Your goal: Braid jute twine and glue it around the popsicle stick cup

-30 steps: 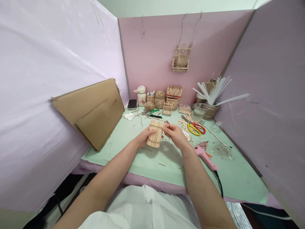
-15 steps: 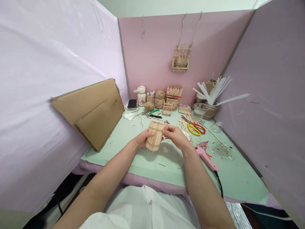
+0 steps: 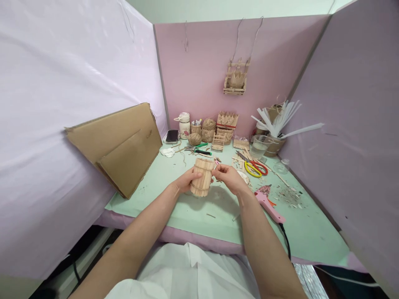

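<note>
A round holder of pale wooden sticks (image 3: 203, 178), with twine bands near its top and bottom, is held slightly tilted above the green table. My left hand (image 3: 186, 180) is wrapped round its left side, thumb across the front. At its upper right edge is my right hand (image 3: 225, 174), thumb and fingertips pinched together close to the upper band. Whatever lies between those fingertips is too small to make out.
A pink glue gun (image 3: 269, 205) lies at the right, with red and yellow scissors (image 3: 256, 168) behind it. Cardboard (image 3: 124, 153) leans at the left. Twine balls (image 3: 195, 139), a white bottle (image 3: 184, 126) and a phone (image 3: 172, 136) stand or lie along the back.
The view has shifted very slightly. Both hands and the stick holder keep nearly the same position.
</note>
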The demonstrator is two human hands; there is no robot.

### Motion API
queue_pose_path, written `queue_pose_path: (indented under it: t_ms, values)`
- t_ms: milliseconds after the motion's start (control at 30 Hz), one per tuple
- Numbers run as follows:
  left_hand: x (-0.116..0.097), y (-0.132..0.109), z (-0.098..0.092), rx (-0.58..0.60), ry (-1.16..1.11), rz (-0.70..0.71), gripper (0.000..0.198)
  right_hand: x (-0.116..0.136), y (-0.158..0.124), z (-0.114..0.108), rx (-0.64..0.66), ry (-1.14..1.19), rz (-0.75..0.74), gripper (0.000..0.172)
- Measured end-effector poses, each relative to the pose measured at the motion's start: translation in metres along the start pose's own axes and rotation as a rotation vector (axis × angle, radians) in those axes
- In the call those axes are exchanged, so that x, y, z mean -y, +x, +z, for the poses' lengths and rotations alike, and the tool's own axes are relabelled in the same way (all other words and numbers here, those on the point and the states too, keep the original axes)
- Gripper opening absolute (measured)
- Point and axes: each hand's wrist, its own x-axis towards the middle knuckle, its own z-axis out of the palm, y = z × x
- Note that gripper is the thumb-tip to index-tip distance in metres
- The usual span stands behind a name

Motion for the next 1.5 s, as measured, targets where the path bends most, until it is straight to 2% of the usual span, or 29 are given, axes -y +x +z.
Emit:
queue_pose_path:
  t_ms: [267, 400, 500, 633, 767, 933, 1167, 1233, 1367, 1433, 1500]
  values:
    - [-0.002, 0.001, 0.003, -0.092, 0.103, 0.052, 0.062, 0.004, -0.001, 0.002, -0.035, -0.002, -0.047, 0.033]
    - [0.002, 0.006, 0.002, -0.226, 0.224, 0.179, 0.065, 0.013, -0.005, 0.005, -0.058, -0.031, -0.111, 0.032]
    - [0.004, 0.010, 0.001, -0.336, 0.354, 0.280, 0.067, 0.018, -0.011, 0.011, -0.069, -0.138, -0.162, 0.030]
    - [0.005, 0.011, 0.003, -0.467, 0.508, 0.371, 0.065, 0.019, -0.025, 0.024, -0.141, -0.334, -0.256, 0.025]
    - [0.005, 0.011, 0.005, -0.527, 0.609, 0.426, 0.058, 0.015, -0.044, 0.038, -0.256, -0.423, -0.259, 0.024]
    - [0.006, 0.010, 0.005, -0.565, 0.606, 0.500, 0.057, 0.010, -0.066, 0.040, -0.236, -0.465, -0.217, 0.031]
    - [0.009, 0.010, 0.002, -0.538, 0.535, 0.515, 0.062, 0.015, -0.085, 0.023, -0.187, -0.572, -0.189, 0.028]
    - [0.008, 0.010, 0.002, -0.509, 0.511, 0.501, 0.066, 0.014, -0.090, 0.012, -0.269, -0.635, -0.181, 0.028]
    - [0.008, 0.010, 0.000, -0.471, 0.439, 0.437, 0.075, 0.003, -0.105, -0.026, -0.566, -0.940, -0.145, 0.035]
    - [0.009, 0.011, -0.001, -0.470, 0.413, 0.412, 0.076, -0.007, -0.114, -0.048, -0.626, -1.144, -0.066, 0.040]
    - [0.010, 0.011, -0.003, -0.474, 0.400, 0.394, 0.074, -0.018, -0.121, -0.066, -0.616, -1.319, 0.062, 0.047]
